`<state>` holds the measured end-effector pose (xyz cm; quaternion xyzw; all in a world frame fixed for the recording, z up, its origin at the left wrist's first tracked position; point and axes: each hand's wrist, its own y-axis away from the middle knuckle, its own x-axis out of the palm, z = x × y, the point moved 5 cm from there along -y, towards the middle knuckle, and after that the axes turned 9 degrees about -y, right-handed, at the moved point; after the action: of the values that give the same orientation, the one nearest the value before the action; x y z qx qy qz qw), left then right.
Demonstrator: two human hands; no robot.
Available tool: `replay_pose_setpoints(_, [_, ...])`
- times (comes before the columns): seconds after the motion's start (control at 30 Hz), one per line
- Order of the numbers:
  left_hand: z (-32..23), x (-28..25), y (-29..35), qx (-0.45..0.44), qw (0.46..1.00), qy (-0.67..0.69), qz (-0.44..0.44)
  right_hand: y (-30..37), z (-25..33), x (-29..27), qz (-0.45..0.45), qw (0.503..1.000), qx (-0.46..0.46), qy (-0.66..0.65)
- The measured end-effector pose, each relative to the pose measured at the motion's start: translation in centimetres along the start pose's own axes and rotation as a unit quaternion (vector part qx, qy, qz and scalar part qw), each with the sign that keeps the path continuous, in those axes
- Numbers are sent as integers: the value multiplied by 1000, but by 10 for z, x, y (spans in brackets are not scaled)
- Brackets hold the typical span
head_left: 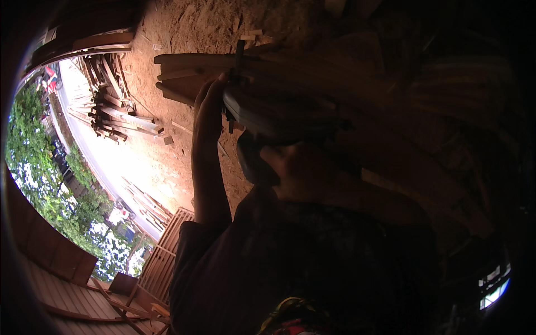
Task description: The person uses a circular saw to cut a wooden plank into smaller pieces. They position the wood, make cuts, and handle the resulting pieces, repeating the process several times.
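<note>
Several long wooden boards (187,70) lie side by side in front of me, with a dark upright bar (239,56) across them, perhaps a clamp. My left hand (209,95) reaches out to the boards beside this bar. Its fingertips are lost in shadow, so what it grips is unclear. Near my body, my right hand (290,162) is closed on the rounded end of a dark, bulky tool (254,164) whose kind I cannot make out. A long grey shape (262,111) stretches over the boards between the hands; whether it belongs to the tool is hidden in the dark.
Sandy ground (184,25) surrounds the boards. A heap of cut timber (114,106) lies to the left in bright light, and more strips (145,204) lie lower down. A slatted wooden frame (162,254) stands at my lower left. The right side is in deep shadow.
</note>
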<state>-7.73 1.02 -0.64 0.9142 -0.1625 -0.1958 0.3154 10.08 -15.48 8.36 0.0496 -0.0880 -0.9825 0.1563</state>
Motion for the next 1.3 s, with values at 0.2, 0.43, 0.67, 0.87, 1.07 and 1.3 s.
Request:
replay_pose_setpoints(0.2, [-4, -9, -3, 4, 1000, -19, -25, -12, -1, 5, 18, 1000, 6, -7])
replay_pose_setpoints(0.43, [-3, -31, -17, 0, 999, -30, -11, -32, 4, 8, 35, 999, 33, -19])
replay_pose_setpoints(0.67, [28, -116, -66, 72, 997, -14, 28, -86, 20, 24, 90, 994, 64, -12])
replay_pose_setpoints(0.87, [-23, -189, -44, 226, 955, -192, -19, -129, 31, 44, -2, 997, -74, 38])
replay_pose_setpoints(1.07, [-66, -178, 30, 192, 914, -342, -102, -95, 58, 51, -96, 978, -160, 91])
replay_pose_setpoints(1.3, [-72, -137, 141, 169, 631, -703, -280, -21, 83, 46, -48, 982, -175, -46])
